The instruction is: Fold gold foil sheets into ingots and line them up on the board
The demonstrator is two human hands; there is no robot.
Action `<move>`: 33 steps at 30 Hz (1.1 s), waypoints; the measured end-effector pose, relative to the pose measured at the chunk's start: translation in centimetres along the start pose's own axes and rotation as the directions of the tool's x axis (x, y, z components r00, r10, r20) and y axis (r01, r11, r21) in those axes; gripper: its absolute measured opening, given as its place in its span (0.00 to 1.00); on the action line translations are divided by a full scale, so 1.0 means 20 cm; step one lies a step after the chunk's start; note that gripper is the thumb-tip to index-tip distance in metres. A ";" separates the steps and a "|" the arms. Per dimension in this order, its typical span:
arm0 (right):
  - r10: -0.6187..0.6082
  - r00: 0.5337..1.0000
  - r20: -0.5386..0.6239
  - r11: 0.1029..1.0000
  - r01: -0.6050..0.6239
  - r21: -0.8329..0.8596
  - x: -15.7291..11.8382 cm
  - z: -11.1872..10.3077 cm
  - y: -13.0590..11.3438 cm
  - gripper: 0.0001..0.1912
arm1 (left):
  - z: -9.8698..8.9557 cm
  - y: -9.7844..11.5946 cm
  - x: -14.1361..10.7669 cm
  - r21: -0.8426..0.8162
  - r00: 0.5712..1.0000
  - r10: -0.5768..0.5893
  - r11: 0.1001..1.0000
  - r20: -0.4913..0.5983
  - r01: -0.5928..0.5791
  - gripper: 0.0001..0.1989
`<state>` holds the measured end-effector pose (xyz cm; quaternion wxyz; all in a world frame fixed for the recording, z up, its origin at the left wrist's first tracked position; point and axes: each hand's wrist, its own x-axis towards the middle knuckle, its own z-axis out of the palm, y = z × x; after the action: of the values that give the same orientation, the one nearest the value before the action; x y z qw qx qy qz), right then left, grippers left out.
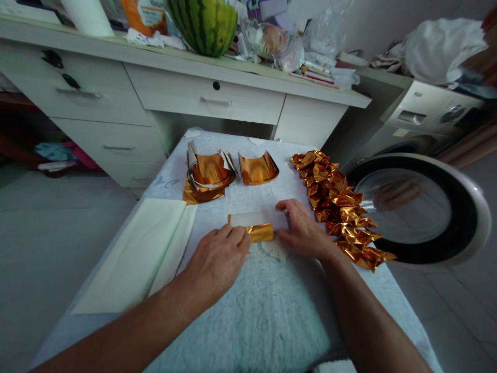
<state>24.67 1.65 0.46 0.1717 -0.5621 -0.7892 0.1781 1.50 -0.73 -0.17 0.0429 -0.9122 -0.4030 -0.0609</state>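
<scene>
In front of me on the cloth-covered table lies a small sheet of gold foil paper (262,232), its near edge folded over so a gold strip shows below the white underside. My left hand (222,254) presses on the sheet's left part with bent fingers; the fingertips partly cover it. Just past the sheet's right end is my right hand (301,228), thumb and fingers apart, holding nothing. Behind the sheet stand a stack of curved gold foil sheets (209,171) and a smaller curved stack (259,168). A row of folded gold paper ingots (337,199) runs along the right.
White paper sheets (132,254) lie at the table's left. A white desk (205,96) with drawers stands behind, bearing a cut watermelon (205,23) and plastic bags. The washing machine's open round door (477,207) juts out beside the table's right edge.
</scene>
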 end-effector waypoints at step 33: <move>-0.100 0.987 -0.122 0.935 0.136 0.328 0.03 0.09 -0.09 0.03 | 0.04 -0.11 0.01 -0.407 0.930 -0.282 0.898 -0.236 0.169 0.11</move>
<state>22.11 1.44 -0.27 0.3158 -0.4847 -0.7697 0.2699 0.08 0.98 -0.91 -0.0836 -0.8307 -0.4770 -0.2746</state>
